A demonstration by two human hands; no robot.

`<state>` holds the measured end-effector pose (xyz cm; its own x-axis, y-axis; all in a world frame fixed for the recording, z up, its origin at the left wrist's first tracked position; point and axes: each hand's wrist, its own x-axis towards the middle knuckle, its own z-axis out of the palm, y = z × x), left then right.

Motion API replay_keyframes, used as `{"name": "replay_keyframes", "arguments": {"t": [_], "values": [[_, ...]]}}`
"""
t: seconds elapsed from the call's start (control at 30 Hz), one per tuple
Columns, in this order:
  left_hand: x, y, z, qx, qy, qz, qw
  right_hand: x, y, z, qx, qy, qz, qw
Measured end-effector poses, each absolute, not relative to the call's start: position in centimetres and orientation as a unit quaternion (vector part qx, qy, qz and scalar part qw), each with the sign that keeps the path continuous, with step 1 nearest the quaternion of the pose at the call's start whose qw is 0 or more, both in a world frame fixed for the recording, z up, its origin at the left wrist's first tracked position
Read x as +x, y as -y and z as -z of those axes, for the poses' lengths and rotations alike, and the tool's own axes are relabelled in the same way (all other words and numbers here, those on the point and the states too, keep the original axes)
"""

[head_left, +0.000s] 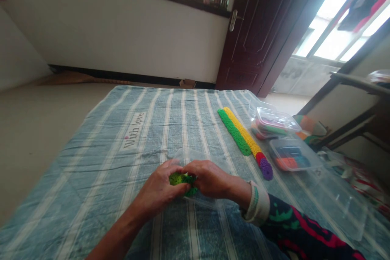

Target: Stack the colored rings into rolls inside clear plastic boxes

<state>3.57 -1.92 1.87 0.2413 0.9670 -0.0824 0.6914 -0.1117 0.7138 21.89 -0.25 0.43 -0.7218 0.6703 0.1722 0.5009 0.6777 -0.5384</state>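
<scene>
My left hand [158, 185] is curled with thumb and fingers around a small yellow-green crocheted piece [176, 178]. Against it, my right hand [210, 178] pinches a darker green crocheted piece [191, 191]; the fingers partly cover both pieces. Under and around the hands lies a clear plastic box [195, 154], mostly hidden by them. To the right, a row of overlapping green crocheted rounds [234, 132] runs alongside a longer yellow row [242, 130], which ends in red rounds [260, 157] and purple rounds [266, 169].
A blue-and-white striped cloth [100, 170] covers the table. At its right stand a lidded clear box [277, 120], another clear box [292, 154] with orange and blue pieces, and a clear lid [341, 207]. Beyond are a dark red door [256, 28] and a rack [350, 85].
</scene>
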Motion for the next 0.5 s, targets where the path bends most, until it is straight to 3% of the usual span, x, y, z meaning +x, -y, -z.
{"name": "replay_keyframes", "arguments": {"t": [0.5], "values": [[4.00, 1.27, -1.24, 0.735, -0.590, -0.215, 0.256, 21.45, 0.56, -1.29, -0.347, 0.916, -0.159, 0.126]]}}
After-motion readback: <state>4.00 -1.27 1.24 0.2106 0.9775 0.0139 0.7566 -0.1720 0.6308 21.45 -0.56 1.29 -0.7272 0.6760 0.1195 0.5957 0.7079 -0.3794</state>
